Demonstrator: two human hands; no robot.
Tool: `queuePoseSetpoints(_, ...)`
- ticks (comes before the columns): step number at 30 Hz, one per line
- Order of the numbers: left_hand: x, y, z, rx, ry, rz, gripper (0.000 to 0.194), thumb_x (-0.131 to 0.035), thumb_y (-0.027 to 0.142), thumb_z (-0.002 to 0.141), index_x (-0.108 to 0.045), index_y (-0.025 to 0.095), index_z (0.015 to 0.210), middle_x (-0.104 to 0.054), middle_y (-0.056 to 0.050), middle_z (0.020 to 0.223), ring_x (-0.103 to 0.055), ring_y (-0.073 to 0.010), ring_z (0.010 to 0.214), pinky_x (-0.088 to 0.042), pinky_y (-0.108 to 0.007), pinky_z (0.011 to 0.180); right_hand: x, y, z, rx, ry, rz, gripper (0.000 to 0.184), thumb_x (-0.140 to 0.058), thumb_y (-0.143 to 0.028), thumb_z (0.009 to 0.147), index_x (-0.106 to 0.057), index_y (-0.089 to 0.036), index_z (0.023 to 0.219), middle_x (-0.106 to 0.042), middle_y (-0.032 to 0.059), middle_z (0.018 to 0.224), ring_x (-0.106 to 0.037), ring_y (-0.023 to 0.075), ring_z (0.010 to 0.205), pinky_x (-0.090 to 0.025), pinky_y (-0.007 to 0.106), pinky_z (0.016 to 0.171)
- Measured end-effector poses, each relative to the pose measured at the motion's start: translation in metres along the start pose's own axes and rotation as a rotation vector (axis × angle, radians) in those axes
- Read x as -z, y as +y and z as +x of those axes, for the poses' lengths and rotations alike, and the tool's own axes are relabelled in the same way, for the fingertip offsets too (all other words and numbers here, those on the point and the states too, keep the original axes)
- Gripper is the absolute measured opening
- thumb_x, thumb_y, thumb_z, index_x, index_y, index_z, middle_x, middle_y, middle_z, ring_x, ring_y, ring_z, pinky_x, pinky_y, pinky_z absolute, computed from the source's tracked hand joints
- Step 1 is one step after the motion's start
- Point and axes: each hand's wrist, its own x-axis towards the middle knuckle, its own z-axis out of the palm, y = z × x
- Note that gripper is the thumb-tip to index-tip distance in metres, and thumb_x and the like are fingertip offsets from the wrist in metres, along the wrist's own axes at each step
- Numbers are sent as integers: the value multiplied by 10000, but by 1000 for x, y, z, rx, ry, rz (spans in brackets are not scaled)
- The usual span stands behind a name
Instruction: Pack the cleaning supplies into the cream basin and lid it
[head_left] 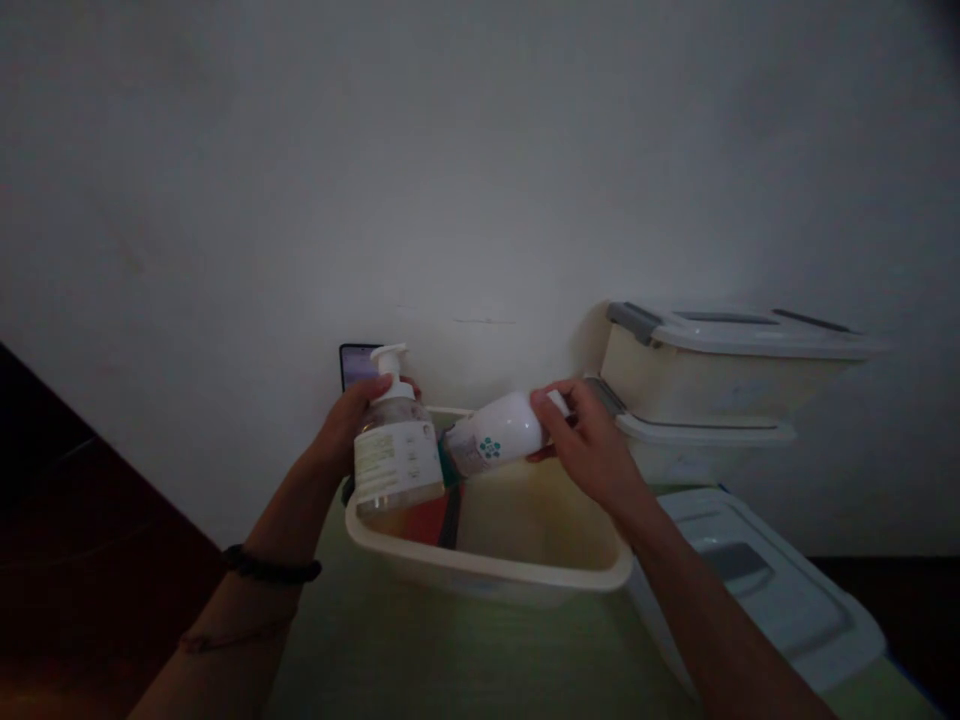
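My left hand (356, 410) is closed round the neck of a clear pump bottle (397, 460) with a white pump head and a pale label. The bottle stands nearly upright over the left side of an open cream storage box (517, 572). My right hand (581, 435) grips the narrow end of a white bottle (502, 432) with a green flower mark. That bottle lies tilted over the box, its lower end close to the pump bottle; whether they touch I cannot tell. Inside the box at the left is a red and black item (427, 522), partly hidden.
A phone (357, 362) leans on the wall behind my left hand. Two lidded boxes (675, 380) with grey latches are stacked at the right. A loose white lid (795, 600) lies on the green table (450, 650) beside the open box. The wall rises right behind.
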Motion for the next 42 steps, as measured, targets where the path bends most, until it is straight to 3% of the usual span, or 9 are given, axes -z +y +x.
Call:
queuePoseSetpoints(8,4,0,-2,14,-45,-19,266,-601,387,639,-627,140,735,-647,-41,601,-616,-170,516,-500,-274,488,17,-4,-3,-16,-381,-302,275,-459,-459,860,-436,-191,920,-559,-20,621,-578,124,480,-441,235,444)
queuePoseSetpoints(12,-5,3,-9,2,3,23,228,-604,349,653,-624,145,753,-663,-36,639,-625,-165,536,-506,-268,509,20,-15,-7,31,-437,-492,374,-411,-485,880,-531,-171,1044,-569,-12,558,-533,126,467,-368,238,455)
queuePoseSetpoints(17,-10,5,-13,3,49,20,200,-587,330,664,-622,148,739,-656,-28,603,-618,-157,506,-504,-263,501,16,-20,-12,100,-429,-562,440,-445,-533,853,-624,-169,1027,-668,67,771,-582,161,637,-394,269,561)
queuePoseSetpoints(21,-11,5,-13,31,61,5,204,-582,340,661,-626,155,734,-659,-28,606,-616,-160,510,-504,-268,500,21,-14,-13,-41,-451,-330,514,-615,-498,749,-568,-164,1137,-682,56,796,-609,158,609,-454,282,570)
queuePoseSetpoints(26,-10,5,-12,22,74,26,232,-587,360,648,-617,152,744,-655,-26,599,-610,-164,493,-497,-276,482,18,-11,-13,-48,-604,101,456,-699,-336,696,-609,-225,1129,-682,20,1003,-634,189,904,-498,353,817)
queuePoseSetpoints(33,-8,4,-10,25,53,-43,230,-602,348,627,-620,140,723,-647,-22,568,-598,-151,480,-485,-261,480,-10,-26,2,-74,-596,45,358,-531,-418,836,-562,-221,1133,-646,68,1054,-629,190,881,-537,382,765)
queuePoseSetpoints(37,-10,3,-12,5,64,-9,227,-618,332,619,-621,131,724,-650,-17,562,-605,-156,484,-475,-256,475,-30,-20,12,-211,-675,97,735,-720,-357,680,-331,-185,1279,-611,103,1139,-617,208,974,-526,389,829)
queuePoseSetpoints(39,-11,4,-12,-8,57,-17,228,-619,332,606,-615,129,711,-641,-12,548,-599,-158,468,-469,-259,464,-42,-13,14,-135,-588,82,885,-810,-277,544,-317,-158,1269,-595,116,1158,-592,217,1024,-487,390,893)
queuePoseSetpoints(42,-12,5,-12,-27,48,-30,232,-610,336,595,-608,131,702,-637,-8,539,-593,-157,456,-466,-261,457,-56,-8,13,-82,-431,147,728,-794,-274,549,-418,-159,1161,-588,111,1147,-591,214,1013,-494,379,867)
